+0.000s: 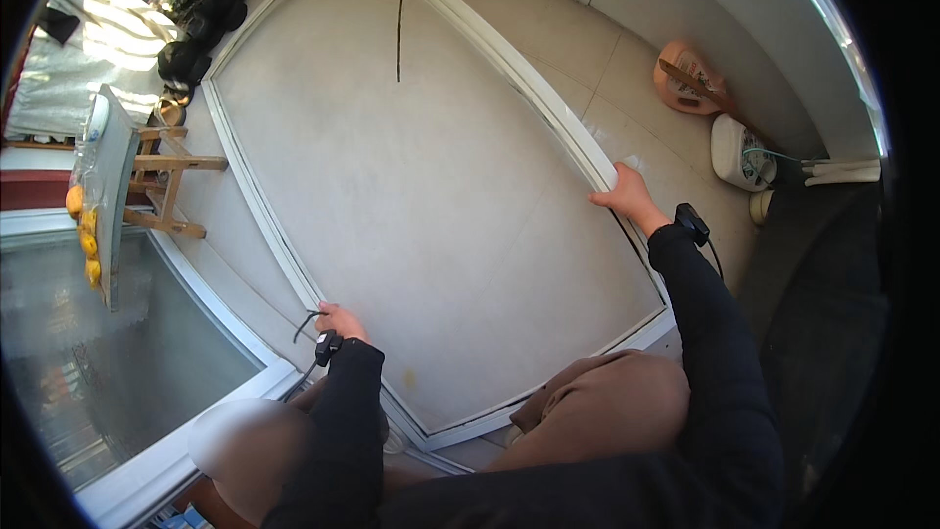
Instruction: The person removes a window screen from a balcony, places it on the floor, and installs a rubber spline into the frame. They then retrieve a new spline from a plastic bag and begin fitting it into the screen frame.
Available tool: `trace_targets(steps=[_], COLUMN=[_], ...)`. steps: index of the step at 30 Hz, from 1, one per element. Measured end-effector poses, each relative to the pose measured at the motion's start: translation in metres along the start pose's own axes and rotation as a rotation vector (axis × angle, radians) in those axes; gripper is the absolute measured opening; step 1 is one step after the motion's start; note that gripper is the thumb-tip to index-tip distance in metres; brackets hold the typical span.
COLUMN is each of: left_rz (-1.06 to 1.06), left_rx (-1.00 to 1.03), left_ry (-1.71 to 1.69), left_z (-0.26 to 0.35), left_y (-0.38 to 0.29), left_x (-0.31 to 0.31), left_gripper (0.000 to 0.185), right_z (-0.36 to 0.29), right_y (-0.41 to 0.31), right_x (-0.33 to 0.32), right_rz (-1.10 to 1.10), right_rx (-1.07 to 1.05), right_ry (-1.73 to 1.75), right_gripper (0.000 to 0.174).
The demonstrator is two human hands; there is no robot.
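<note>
A large glazed panel [433,184] with a white frame lies in front of me, its pane pale and frosted. My right hand [626,195] grips the frame's right side bar, thumb on the inner side. My left hand [342,321] is closed on the left side bar near its lower part. A dark thin strip [297,327] sticks out beside the left hand; what it belongs to cannot be told. Another dark strip [399,33] hangs from the upper right bar across the pane. The panel's lower corner is between my knees.
At left stands a wooden folding stool [172,187] beside a board [121,198] with yellow fruit. A white-framed glass door [125,353] is at lower left. Near the right wall are a pink jug [679,95], a white jug [734,150] and a wooden handle [690,81].
</note>
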State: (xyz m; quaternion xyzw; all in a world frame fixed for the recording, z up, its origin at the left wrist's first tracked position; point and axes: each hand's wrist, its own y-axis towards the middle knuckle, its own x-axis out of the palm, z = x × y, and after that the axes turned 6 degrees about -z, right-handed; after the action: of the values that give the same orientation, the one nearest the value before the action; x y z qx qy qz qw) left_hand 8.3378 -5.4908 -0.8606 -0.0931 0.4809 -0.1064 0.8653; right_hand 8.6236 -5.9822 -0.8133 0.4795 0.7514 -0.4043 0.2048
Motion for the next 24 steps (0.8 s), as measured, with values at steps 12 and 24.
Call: trace_targets(steps=[12, 24], left_rz=[-0.195, -0.949], left_rx=[0.004, -0.361], left_ry=[-0.123, -0.338], left_z=[0.018, 0.069], left_y=[0.037, -0.097], left_x=[-0.013, -0.126], left_gripper=[0.043, 0.055], right_z=[-0.088, -0.205], right_y=[-0.062, -0.132], right_x=[-0.053, -0.109], right_rz=[0.159, 0.215], right_rx=[0.063, 0.117], right_ry=[-0.029, -0.084], right_gripper=[0.054, 0.053])
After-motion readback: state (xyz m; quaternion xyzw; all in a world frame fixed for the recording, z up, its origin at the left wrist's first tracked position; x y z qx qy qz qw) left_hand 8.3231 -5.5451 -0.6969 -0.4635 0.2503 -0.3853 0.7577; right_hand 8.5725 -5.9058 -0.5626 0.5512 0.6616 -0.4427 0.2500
